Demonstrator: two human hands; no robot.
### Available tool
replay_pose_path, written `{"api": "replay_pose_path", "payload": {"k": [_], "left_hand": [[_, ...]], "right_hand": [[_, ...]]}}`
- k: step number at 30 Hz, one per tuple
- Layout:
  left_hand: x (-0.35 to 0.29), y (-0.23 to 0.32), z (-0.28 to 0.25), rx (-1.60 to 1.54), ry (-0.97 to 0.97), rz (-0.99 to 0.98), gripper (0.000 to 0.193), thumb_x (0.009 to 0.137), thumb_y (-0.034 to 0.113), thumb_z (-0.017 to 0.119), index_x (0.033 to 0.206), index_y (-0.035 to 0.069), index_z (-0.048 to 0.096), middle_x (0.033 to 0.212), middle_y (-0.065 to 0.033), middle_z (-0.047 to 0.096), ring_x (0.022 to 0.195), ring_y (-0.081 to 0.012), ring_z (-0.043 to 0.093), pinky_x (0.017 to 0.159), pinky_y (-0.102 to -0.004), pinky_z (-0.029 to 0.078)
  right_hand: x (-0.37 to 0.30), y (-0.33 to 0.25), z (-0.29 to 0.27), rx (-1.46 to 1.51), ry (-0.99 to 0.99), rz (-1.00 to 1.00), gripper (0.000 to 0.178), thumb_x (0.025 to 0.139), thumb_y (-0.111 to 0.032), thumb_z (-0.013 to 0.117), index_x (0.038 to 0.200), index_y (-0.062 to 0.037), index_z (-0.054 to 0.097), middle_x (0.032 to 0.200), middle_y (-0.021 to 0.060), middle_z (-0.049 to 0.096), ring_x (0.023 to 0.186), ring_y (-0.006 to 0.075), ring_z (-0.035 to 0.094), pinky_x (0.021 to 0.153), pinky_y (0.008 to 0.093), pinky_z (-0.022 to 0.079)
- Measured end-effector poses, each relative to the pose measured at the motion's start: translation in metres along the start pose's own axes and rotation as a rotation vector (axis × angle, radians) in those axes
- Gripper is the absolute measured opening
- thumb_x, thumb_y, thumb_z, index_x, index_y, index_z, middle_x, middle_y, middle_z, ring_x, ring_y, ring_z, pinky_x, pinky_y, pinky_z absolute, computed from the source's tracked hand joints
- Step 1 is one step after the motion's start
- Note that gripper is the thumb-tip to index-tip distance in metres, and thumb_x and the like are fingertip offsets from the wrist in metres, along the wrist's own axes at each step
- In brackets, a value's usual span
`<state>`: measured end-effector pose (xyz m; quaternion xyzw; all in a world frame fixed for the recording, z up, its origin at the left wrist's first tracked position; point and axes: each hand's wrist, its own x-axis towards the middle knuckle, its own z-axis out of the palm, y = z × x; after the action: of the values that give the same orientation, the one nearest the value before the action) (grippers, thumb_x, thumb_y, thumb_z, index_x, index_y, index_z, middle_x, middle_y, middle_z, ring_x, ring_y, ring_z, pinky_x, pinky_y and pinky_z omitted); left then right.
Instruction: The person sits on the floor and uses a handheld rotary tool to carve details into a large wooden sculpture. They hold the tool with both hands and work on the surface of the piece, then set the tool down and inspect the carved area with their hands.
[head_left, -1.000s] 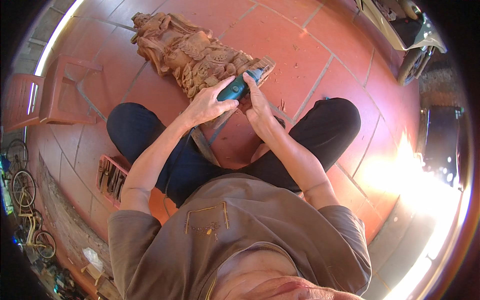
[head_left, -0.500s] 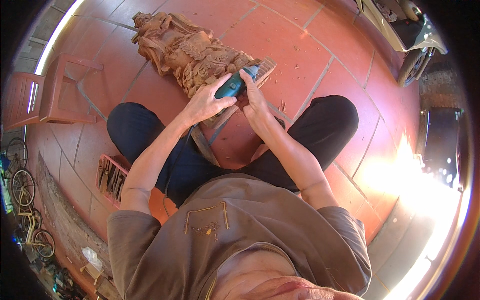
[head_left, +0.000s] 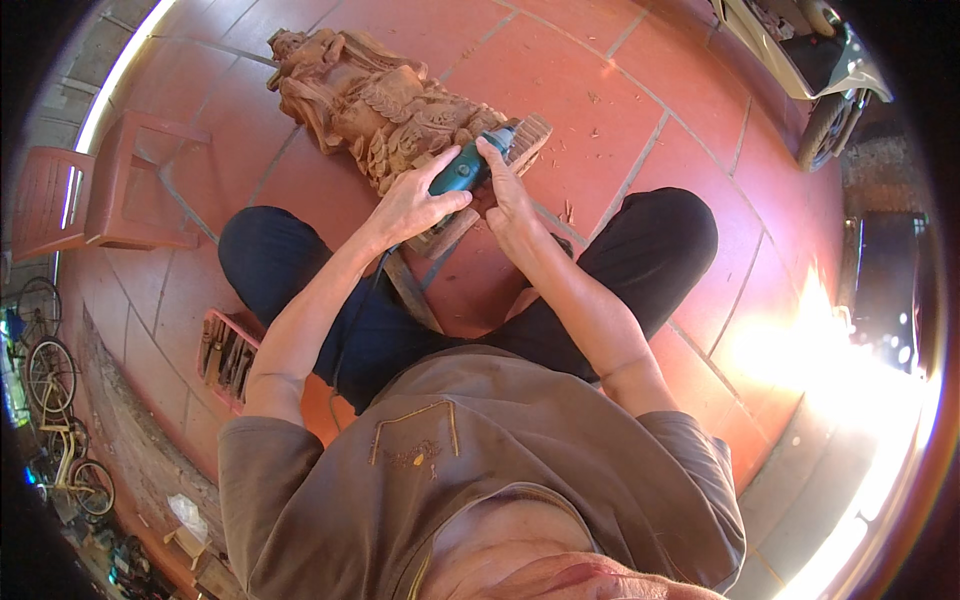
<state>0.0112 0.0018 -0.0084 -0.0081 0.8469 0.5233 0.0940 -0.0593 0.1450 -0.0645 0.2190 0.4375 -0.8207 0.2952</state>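
Observation:
A carved brown wooden figure (head_left: 385, 110) lies on the tiled floor in front of me, its base end (head_left: 532, 138) toward the right. Over that base end I hold a teal rotary tool (head_left: 460, 172), tilted with its nose up and to the right. My left hand (head_left: 412, 206) wraps round the tool's rear body, thumb beneath it. Farther along, my right hand (head_left: 508, 196) grips near the nose with the thumb on top. The tip and the spot it works on are hidden. A dark cord (head_left: 372, 285) runs back from the tool past my left forearm.
A red basket of carving tools (head_left: 226, 360) stands by my left thigh. Reddish plastic chairs (head_left: 130, 190) are at the left, bicycles (head_left: 52, 375) beyond them. A motorbike (head_left: 825, 125) stands far right. Wood chips (head_left: 568, 212) lie on the floor tiles (head_left: 600, 130). Strong sunlight falls at right.
The whole view has shifted very slightly. Both hands keep the same grip on the rotary tool, and the carved figure stays in place.

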Motion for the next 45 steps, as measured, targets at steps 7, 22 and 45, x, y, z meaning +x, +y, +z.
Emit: {"api": "replay_pose_path", "payload": {"k": [7, 22, 45], "left_hand": [[0.000, 0.003, -0.002, 0.000, -0.041, 0.001, 0.073, 0.084, 0.031, 0.068, 0.146, 0.003, 0.042, 0.128, -0.0202, 0.060, 0.114, -0.0248, 0.059, 0.099, -0.0351, 0.043], [0.006, -0.004, 0.000, 0.009, -0.084, 0.037, 0.074, 0.085, 0.032, 0.068, 0.146, 0.002, 0.041, 0.125, -0.0212, 0.061, 0.111, -0.0243, 0.060, 0.098, -0.0350, 0.044], [0.000, -0.006, -0.007, 0.052, 0.025, 0.001, 0.074, 0.084, 0.028, 0.070, 0.145, -0.002, 0.040, 0.138, -0.0229, 0.054, 0.128, -0.0276, 0.052, 0.107, -0.0353, 0.038]], "right_hand": [[-0.008, -0.002, -0.003, 0.031, 0.015, -0.020, 0.035, 0.084, -0.039, 0.076, 0.101, -0.0099, 0.064, 0.089, 0.0045, 0.066, 0.075, 0.0189, 0.066, 0.069, 0.0374, 0.058], [-0.013, -0.004, -0.010, 0.009, 0.034, 0.001, 0.036, 0.086, -0.039, 0.073, 0.105, -0.0100, 0.062, 0.091, 0.0036, 0.064, 0.076, 0.0175, 0.066, 0.070, 0.0368, 0.059], [0.004, 0.002, 0.006, 0.012, -0.036, 0.034, 0.039, 0.082, -0.036, 0.078, 0.106, -0.0098, 0.062, 0.096, 0.0063, 0.066, 0.082, 0.0192, 0.067, 0.072, 0.0396, 0.059]]}}
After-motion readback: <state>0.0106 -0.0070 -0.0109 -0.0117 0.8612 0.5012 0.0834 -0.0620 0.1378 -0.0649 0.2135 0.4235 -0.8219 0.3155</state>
